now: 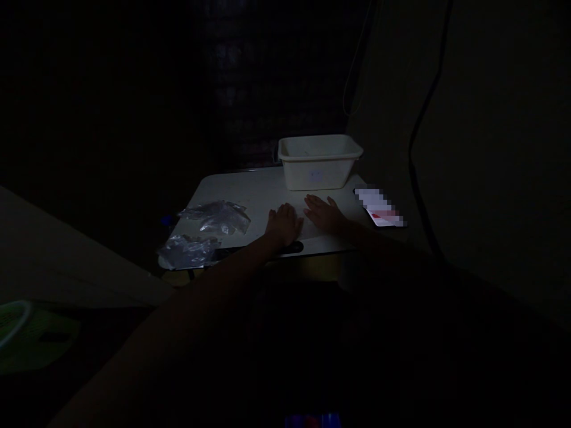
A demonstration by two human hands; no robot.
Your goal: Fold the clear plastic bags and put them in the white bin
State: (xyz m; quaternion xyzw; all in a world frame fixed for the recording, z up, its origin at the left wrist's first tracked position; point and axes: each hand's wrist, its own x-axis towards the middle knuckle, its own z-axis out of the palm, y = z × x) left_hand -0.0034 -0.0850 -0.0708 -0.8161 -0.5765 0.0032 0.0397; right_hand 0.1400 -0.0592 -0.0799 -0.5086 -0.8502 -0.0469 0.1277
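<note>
In the dim light my left hand [284, 224] lies on the white table [263, 184] with its fingers stretched forward. Beside it, my right hand [325, 215] is flat with fingers spread, its tips pointing left. Between and under both hands is a thin pale sheet [307, 229], perhaps clear plastic; its outline is hard to make out. Neither hand is closed around anything. Crumpled clear plastic bags [225, 217] lie left of my left hand, with more plastic [190, 251] at the near left corner. A dark flat bar [292, 248] runs along the near edge, partly behind my left forearm.
A white plastic tub [319, 172] stands at the back of the table. At the right edge lies a lit phone [379, 207]. A dark cable [414, 154] hangs at the right. On the floor at lower left is a green basket [49, 339].
</note>
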